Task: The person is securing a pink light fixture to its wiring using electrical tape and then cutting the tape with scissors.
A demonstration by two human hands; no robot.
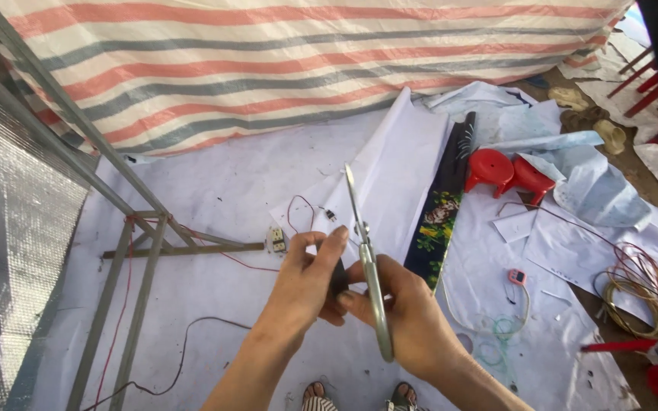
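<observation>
Head view looks down on two bare hands held together above a white sheet-covered floor. Well off to the left of the fingers, a grey metal frame (140,251) lies on the white sheeting (222,183), with a thin red wire (127,297) running along it. The left hand (308,281) is clenched around a small dark object (339,278), too hidden to identify, its thumb raised. Just right of it, touching, the right hand (413,320) grasps a pair of long silver metal scissors (367,259) near the pivot, blades shut and pointing up and away, the handle end hanging below the fingers. The scissors look stiff, smooth and moderately heavy, with a sharp tip, so the safest hold seems to be at the handles or across the closed blades. Further right lie a black flowered cloth strip (442,209), two red plastic stools (508,173), and a coil of yellow and red wires (637,293).
</observation>
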